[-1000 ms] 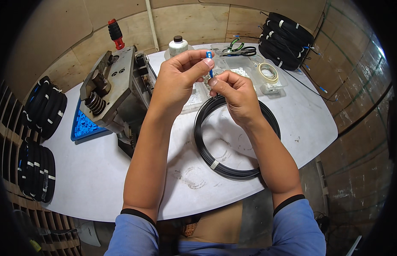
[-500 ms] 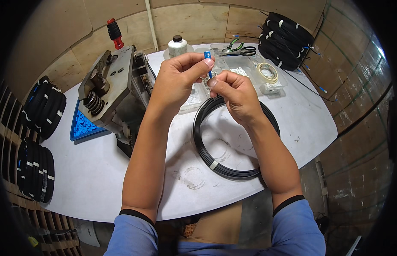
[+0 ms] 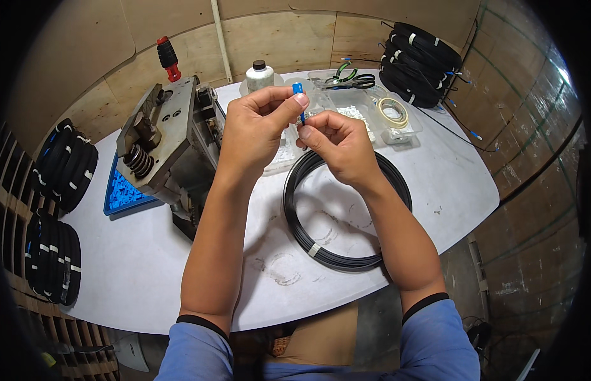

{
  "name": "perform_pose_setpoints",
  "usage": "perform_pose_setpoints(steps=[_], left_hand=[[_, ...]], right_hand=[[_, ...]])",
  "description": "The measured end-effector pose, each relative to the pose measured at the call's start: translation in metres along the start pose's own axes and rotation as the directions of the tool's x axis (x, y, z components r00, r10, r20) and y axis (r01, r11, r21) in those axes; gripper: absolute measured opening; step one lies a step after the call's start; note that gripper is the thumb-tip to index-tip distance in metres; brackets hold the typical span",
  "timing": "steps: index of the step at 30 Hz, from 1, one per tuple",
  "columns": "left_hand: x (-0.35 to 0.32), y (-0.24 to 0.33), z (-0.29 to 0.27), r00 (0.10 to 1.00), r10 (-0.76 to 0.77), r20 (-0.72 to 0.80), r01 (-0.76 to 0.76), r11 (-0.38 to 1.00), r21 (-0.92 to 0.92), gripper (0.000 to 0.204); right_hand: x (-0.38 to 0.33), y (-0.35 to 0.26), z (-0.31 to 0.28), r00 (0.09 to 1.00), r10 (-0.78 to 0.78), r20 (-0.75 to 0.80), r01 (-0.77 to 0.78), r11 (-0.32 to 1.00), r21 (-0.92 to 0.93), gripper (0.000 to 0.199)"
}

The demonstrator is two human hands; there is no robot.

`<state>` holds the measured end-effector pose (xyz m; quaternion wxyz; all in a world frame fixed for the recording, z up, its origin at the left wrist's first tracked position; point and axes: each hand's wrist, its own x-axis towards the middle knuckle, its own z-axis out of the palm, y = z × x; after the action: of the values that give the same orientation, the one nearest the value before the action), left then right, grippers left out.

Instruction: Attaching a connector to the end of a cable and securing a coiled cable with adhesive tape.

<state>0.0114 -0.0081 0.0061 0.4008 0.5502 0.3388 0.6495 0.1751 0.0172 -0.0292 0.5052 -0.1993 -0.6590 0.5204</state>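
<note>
head: shifted slightly left in view since half a second ago, with left hand [image 3: 252, 127] and right hand [image 3: 341, 141] | clamped on small blue piece [image 3: 298, 88], left pinch at top, right at lower end | raised past far rim of black coil [image 3: 294, 213] | flanked leftward by metal press [image 3: 184, 124] | white tabletop [image 3: 448, 203] showing from coil to right edge

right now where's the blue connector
In the head view, the blue connector is at upper centre, pinched by the left hand, its slim lower end meeting the right hand.
</note>
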Motion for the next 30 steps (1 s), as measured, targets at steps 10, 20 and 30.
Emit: perform_pose_setpoints(steps=[10, 20, 30], left_hand=[[0.003, -0.001, -0.005, 0.993, -0.085, 0.076, 0.089, 0.994, -0.059, 0.027], [0.004, -0.004, -0.01, 0.965, -0.181, 0.192, 0.217, 0.958, -0.189, 0.021], [0.002, 0.005, -0.011, 0.958, -0.215, 0.191, 0.242, 0.961, -0.131, 0.023]], right_hand=[[-0.006, -0.003, 0.01, 0.966, -0.241, -0.091, 0.203, 0.93, -0.306, 0.006], [-0.006, -0.001, 0.008, 0.967, -0.237, -0.089, 0.205, 0.941, -0.271, 0.007], [-0.006, -0.001, 0.009, 0.969, -0.239, -0.065, 0.211, 0.933, -0.29, 0.005]])
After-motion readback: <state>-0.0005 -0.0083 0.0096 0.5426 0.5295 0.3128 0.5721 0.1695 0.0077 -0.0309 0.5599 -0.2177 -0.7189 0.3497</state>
